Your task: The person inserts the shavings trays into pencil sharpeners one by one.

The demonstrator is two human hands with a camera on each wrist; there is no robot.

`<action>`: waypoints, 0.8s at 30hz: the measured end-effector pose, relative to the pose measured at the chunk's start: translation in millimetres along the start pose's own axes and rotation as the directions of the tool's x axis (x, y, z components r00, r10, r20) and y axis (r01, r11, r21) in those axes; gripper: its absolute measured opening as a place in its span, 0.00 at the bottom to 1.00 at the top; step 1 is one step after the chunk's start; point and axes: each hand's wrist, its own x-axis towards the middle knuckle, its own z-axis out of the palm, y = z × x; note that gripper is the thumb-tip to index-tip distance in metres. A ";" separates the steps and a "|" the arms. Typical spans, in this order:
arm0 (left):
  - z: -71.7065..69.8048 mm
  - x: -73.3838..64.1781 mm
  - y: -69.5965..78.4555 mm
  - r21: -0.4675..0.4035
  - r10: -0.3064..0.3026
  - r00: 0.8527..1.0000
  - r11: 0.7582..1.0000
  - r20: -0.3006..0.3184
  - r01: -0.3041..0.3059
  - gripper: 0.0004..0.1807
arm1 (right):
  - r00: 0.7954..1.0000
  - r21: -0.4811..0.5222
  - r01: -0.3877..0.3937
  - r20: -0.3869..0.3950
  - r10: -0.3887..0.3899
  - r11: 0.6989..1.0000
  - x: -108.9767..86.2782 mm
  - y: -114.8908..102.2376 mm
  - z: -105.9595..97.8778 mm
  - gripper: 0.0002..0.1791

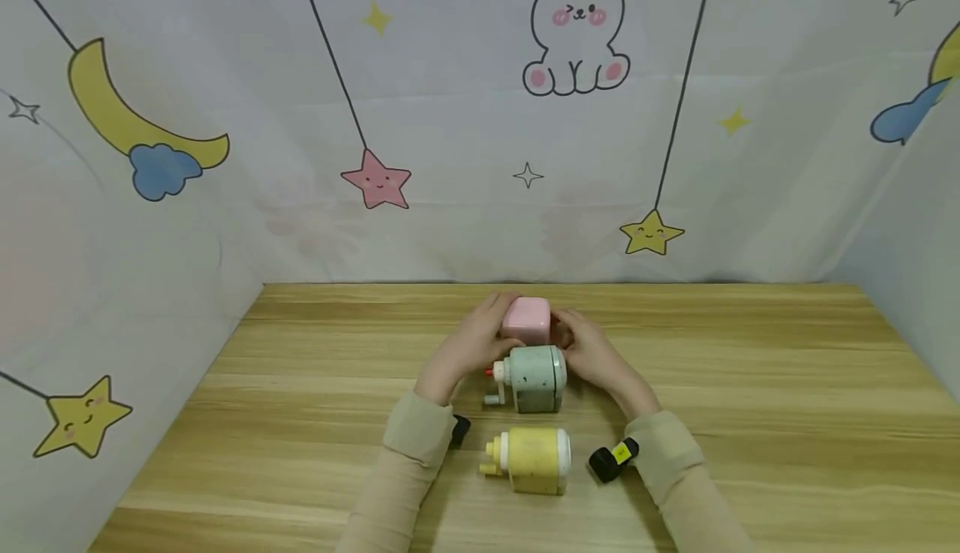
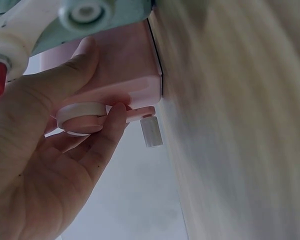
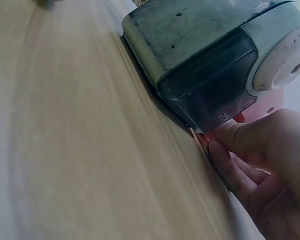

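A pink hand-crank pencil sharpener (image 1: 528, 321) stands farthest back on the table. My left hand (image 1: 471, 341) grips its crank side, thumb on the pink body (image 2: 125, 62) and fingers by the crank (image 2: 140, 113) in the left wrist view. From the other end my right hand (image 1: 597, 359) holds it, thumb and forefinger pinching a reddish part (image 3: 208, 138) low down; the green sharpener hides much of this. That pale green pencil sharpener (image 1: 534, 380) stands just in front, its crank pointing left. Nearer me is a yellow pencil sharpener (image 1: 534, 460), untouched.
The wood-grain table (image 1: 750, 370) runs back to a white cloth (image 1: 465, 236) printed with stars and a rabbit. Cloth also hangs along both sides. A black wrist camera (image 1: 613, 460) sits at the right cuff, beside the yellow sharpener.
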 end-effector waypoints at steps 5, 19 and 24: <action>-0.9 -0.2 -0.3 0.016 0.002 1.000 1.000 0.000 -0.002 0.35 | 0.999 0.036 -0.030 0.017 0.030 0.999 1.0 -0.5 0.6 0.35; -1.0 0.7 1.3 0.030 -0.013 1.000 0.999 0.010 0.012 0.36 | 0.999 0.050 0.005 -0.045 -0.003 0.999 3.9 1.6 5.1 0.32; -0.2 1.2 0.6 0.018 -0.021 1.000 1.000 0.011 0.021 0.36 | 0.999 0.068 0.012 -0.050 -0.009 0.998 4.6 2.5 7.0 0.31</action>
